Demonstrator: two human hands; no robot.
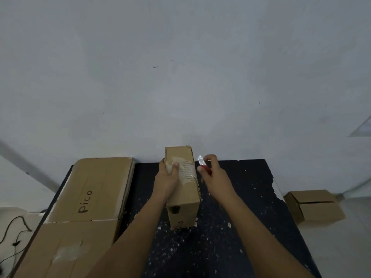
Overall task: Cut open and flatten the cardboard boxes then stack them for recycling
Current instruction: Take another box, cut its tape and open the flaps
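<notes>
The left hand [167, 177] grips the top left edge of the sealed box [183, 187], thumb on its torn white label. The right hand [212, 173] pinches a red-handled cutter [203, 166] just beside the box's right edge. The box stands closed on the dark speckled table [251, 207], contents hidden; clear tape crosses its top. Flattened cardboard [88, 199] marked "Pico" lies at the table's left. A small box [315, 206] sits on the floor to the right, its top slightly parted.
</notes>
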